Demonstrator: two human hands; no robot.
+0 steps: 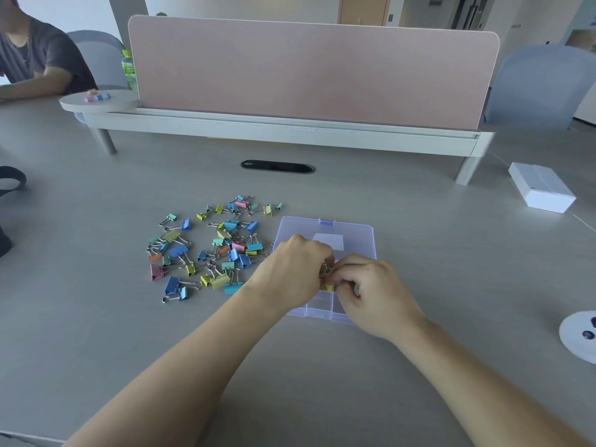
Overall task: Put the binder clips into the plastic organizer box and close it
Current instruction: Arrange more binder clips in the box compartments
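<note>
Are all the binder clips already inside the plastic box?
No, a large pile of binder clips lies on the table left of the organizer box.

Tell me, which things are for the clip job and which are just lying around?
For the job: clips, held clip, box, left hand, right hand.
Lying about: white carton, green bottle, round white gadget, pink screen.

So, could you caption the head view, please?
Left hand and right hand hold binder clips over the open organizer box beside a pile.
</note>
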